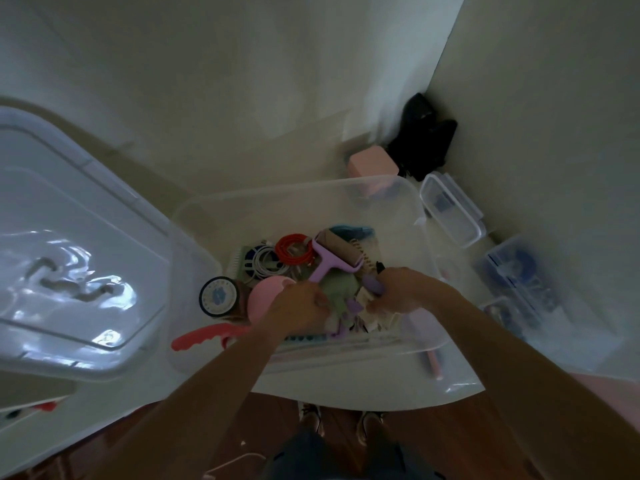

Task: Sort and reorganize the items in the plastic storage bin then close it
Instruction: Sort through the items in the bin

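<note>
Lid (69, 244) lies left of the bin (298, 199); small containers (453, 213) stand right of it

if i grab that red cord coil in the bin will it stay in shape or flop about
The red cord is wound in thin loops, so it is probably light and floppy. No tie shows, so loops may sag or unwind when lifted. It lies against the white cable and the lint roller, so it might snag on them.

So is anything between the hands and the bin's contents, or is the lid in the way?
Nothing visible blocks them. Both the left hand and right hand are already inside the open storage bin, among the clutter. The lid lies off to the left.
</note>
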Demonstrator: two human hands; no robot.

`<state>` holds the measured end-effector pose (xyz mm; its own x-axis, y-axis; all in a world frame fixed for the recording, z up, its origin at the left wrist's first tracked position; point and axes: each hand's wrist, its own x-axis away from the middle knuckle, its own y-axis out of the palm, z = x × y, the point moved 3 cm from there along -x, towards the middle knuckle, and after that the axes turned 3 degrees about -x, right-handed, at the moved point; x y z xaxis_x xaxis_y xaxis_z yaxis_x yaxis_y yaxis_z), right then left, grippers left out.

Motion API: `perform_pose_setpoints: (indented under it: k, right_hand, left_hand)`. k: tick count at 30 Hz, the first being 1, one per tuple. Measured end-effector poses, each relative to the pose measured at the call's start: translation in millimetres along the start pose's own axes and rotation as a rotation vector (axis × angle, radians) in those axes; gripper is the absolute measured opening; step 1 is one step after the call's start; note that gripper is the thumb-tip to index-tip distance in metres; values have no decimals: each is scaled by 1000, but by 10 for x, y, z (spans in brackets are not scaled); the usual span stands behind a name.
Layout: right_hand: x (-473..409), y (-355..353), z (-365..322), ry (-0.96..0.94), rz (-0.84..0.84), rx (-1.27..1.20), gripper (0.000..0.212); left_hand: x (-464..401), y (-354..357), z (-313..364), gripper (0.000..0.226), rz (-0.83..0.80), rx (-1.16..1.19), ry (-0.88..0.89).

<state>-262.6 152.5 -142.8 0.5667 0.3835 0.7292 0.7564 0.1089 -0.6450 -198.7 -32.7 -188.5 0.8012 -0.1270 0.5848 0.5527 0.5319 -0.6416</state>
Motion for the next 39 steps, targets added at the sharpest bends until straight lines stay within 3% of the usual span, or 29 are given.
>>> perform_pose_setpoints:
  k: [2, 4, 6, 8, 10, 11, 14, 17, 19, 22, 23, 27, 28, 30, 32, 33, 39]
  right_hand:
    - [11, 28, -1, -5, -24, -69, 24]
    - [29, 51, 8, 6, -26, -187, 18]
    - [30, 31, 34, 24, 22, -426, 20]
    - [69, -30, -42, 6, 90, -641, 31]
    - [82, -37, -145, -41, 178, -591, 25]
    - [103, -27, -211, -79, 210, -585, 18]
    - [181, 24, -289, -136, 235, -799, 31]
    - [195, 82, -151, -7, 257, -872, 28]
    - [151, 145, -91, 38, 266, -676, 33]
    - [47, 281, -136, -31, 187, -169, 41]
    - [25, 340, -132, -72, 138, -122, 45]
    - [4, 405, -104, -94, -75, -422, 29]
    - [-5, 373, -75, -74, -39, -477, 21]
    - [-96, 200, -8, -17, 236, -499, 13]
    - [-220, 8, 25, 76, 466, -522, 22]
    - [-333, -47, 39, 116, 495, -526, 28]
    - [-1002, 103, 110, 194, 246, -362, 35]
  left_hand:
    - [69, 24, 89, 30, -27, 238, -117]
    - [49, 99, 190, 25, -149, 699, -246]
    - [43, 119, 267, 43, -246, 1017, -346]
    - [40, 121, 355, 52, -282, 1231, -312]
    - [27, 143, 446, 61, -317, 1377, -315]
    - [30, 158, 461, 62, -293, 1402, -333]
    - [144, 69, 411, 38, -168, 1240, -376]
    - [207, -51, 201, 27, -61, 1124, -395]
    - [200, -142, 132, 17, -1, 1222, -385]
    - [148, -209, 46, 12, 82, 1338, -430]
    - [144, -212, 31, 12, 86, 1369, -425]
    - [90, -195, 17, 8, 88, 1435, -428]
    - [83, -193, 28, 8, 86, 1444, -426]
    - [53, -175, 30, 8, 82, 1443, -422]
    - [19, -159, 10, 12, 89, 1461, -424]
    - [-2, -147, 2, 14, 92, 1472, -415]
    - [-83, -103, -43, 18, 113, 1530, -389]
